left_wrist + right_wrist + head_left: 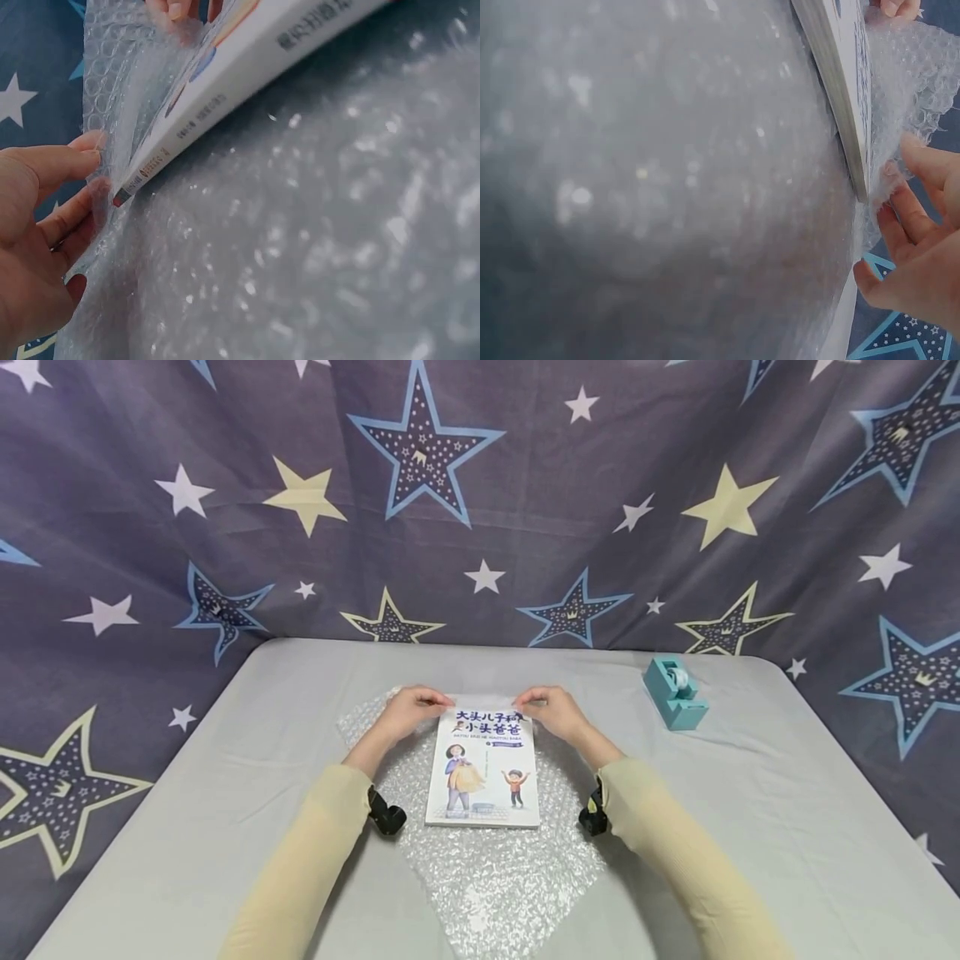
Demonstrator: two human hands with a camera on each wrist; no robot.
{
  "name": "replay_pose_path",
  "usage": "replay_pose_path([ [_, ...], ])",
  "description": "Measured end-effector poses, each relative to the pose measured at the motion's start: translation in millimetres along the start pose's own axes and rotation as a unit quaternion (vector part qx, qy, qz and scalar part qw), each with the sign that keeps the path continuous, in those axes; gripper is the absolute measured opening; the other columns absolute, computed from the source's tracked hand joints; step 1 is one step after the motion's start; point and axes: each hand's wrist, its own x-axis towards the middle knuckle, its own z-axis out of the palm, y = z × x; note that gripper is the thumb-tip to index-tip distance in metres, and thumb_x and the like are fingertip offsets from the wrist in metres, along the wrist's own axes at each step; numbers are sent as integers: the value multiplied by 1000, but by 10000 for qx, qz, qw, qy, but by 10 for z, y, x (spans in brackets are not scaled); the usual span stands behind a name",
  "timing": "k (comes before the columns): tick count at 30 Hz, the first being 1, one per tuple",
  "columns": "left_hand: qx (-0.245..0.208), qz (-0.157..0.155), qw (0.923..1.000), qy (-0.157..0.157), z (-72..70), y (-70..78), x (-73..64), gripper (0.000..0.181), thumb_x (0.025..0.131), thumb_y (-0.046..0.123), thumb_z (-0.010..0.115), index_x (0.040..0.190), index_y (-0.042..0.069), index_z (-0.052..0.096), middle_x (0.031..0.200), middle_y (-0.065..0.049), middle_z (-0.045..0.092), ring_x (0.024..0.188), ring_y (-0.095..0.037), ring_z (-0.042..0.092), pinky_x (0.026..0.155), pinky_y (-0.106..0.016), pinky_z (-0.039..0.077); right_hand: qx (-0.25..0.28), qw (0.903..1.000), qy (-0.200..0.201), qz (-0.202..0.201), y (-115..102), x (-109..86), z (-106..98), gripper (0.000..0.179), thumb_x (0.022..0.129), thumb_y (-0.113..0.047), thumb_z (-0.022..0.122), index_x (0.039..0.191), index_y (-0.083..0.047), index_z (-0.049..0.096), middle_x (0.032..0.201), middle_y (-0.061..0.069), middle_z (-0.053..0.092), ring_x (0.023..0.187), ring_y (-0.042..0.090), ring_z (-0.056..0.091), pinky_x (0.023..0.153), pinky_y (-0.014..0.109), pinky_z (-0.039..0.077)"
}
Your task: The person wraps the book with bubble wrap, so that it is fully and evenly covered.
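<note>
A white picture book [483, 777] with Chinese lettering and cartoon figures lies face up on a sheet of bubble wrap [510, 877]. At the book's far left corner my left hand [407, 712] pinches the far edge of the wrap between thumb and fingers. My right hand [557, 713] pinches the same edge at the far right corner. In the left wrist view, a flap of bubble wrap [101, 82] stands up beside the book's spine end [146, 165]. The right wrist view has the raised wrap [911, 75] between thumb and fingers, close to the book's page edge [840, 97].
A teal tape dispenser [675, 697] with a roll of tape stands at the back right of the grey-covered table [750, 827]. A dark star-patterned cloth [525, 485] hangs behind the table. Black wrist cameras [387, 814] sit on both wrists.
</note>
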Motion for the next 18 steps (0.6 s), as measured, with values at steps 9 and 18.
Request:
replay_pose_path([
  [9, 360, 194, 9991, 53, 0, -23, -18, 14, 84, 18, 63, 94, 13, 71, 109, -5, 62, 104, -23, 55, 90, -39, 42, -226, 9996, -155, -33, 2, -23, -13, 13, 84, -15, 62, 93, -7, 69, 112, 10, 63, 113, 28, 52, 97, 44, 37],
  [18, 585, 421, 9974, 13, 11, -54, -81, 13, 83, 19, 65, 92, 13, 71, 110, -6, 61, 109, -26, 52, 99, -47, 33, -440, 9987, -253, -74, 14, -57, -7, 12, 83, -16, 63, 90, -8, 70, 109, 9, 64, 112, 28, 52, 101, 46, 32],
])
